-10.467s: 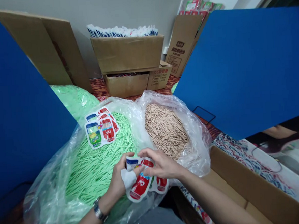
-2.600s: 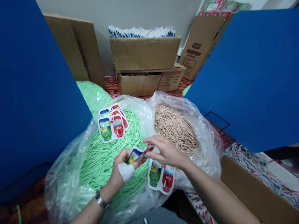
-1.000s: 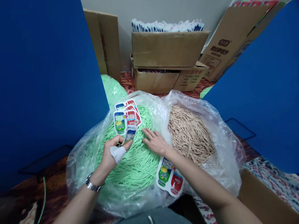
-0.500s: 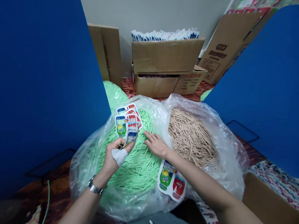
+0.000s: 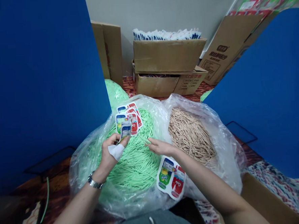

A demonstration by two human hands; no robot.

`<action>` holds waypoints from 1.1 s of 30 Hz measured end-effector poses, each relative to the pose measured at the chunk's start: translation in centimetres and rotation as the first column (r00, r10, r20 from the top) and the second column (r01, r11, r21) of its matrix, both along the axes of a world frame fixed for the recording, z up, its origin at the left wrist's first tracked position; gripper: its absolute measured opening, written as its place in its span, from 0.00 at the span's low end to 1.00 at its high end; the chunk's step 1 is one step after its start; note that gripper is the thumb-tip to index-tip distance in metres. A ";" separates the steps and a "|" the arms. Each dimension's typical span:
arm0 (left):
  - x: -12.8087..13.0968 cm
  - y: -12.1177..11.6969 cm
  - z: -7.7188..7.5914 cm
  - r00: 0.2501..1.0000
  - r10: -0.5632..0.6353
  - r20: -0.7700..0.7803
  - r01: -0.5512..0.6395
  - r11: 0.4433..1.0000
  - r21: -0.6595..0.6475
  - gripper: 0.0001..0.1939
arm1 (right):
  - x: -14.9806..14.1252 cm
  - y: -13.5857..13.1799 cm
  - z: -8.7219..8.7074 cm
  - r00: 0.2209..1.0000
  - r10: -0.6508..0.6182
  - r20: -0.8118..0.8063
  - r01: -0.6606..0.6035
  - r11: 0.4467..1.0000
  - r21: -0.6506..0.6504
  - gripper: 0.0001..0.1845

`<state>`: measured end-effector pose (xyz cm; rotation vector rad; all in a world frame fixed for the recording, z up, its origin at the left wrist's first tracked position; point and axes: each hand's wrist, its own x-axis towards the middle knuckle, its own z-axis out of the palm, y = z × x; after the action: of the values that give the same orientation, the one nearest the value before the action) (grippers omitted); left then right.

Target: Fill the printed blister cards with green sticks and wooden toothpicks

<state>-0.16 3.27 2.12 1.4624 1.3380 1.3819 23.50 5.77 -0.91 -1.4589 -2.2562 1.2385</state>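
Observation:
My left hand (image 5: pixel 112 148), with a white patch at the thumb base and a metal watch on the wrist, grips a small clear plastic packet with a blue print (image 5: pixel 125 129). Beneath it spreads a heap of thin green sticks (image 5: pixel 132 170) in a clear plastic bag (image 5: pixel 83 173). Low over the heap's right side, my right hand (image 5: pixel 159 146) pinches what look like a few green sticks at its fingertips. Bottle-shaped printed cards (image 5: pixel 134 123) lie overlapped at the heap's top, partly behind the packet. Another Sprite-and-Cola card (image 5: pixel 170 178) rests at the bag's front edge, below my right wrist.
A second clear bag holds thin tan sticks (image 5: pixel 191 136) at right. Behind stand stacked cardboard boxes (image 5: pixel 168 56), the top one packed with white-and-blue packets (image 5: pixel 166 34). Blue panels (image 5: pixel 43 81) flank both sides. An open carton (image 5: pixel 268 199) sits at lower right beside many striped pieces (image 5: pixel 282 181).
My left hand has drawn slightly left and lower with the packet, now over the Sprite side of the cards. My right hand has dropped a little and its spread fingers have closed together.

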 end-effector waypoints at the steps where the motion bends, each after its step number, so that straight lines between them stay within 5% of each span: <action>1: -0.1 0.0 -0.2 1.000 0.006 -0.001 -0.006 1.000 -0.003 0.15 | 0.1 0.0 -0.3 0.998 0.014 0.063 -0.013 1.000 -0.022 0.10; 8: 0.1 -0.4 0.0 1.000 0.015 -0.011 -0.015 1.000 -0.018 0.16 | -0.8 0.2 -1.5 0.911 -0.027 0.411 -0.037 0.989 0.145 0.12; 14: 0.3 -0.5 0.5 1.000 0.009 -0.019 -0.010 1.000 -0.022 0.16 | -1.8 0.0 -1.9 0.808 0.051 0.587 -0.174 0.973 0.154 0.16; 23: 0.3 -0.5 0.3 1.000 0.012 -0.013 -0.012 1.000 -0.025 0.17 | -2.0 -0.7 -1.0 0.717 0.107 0.689 -0.298 0.941 0.163 0.13; 33: -0.5 -0.3 -0.4 0.999 0.041 -0.025 -0.041 0.999 0.026 0.18 | 0.9 -0.1 2.6 0.763 -0.007 0.647 -0.232 0.930 0.284 0.09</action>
<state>-0.69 3.02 1.68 1.4811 1.3780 1.4156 24.35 5.70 1.65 -1.8012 -2.8272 0.3041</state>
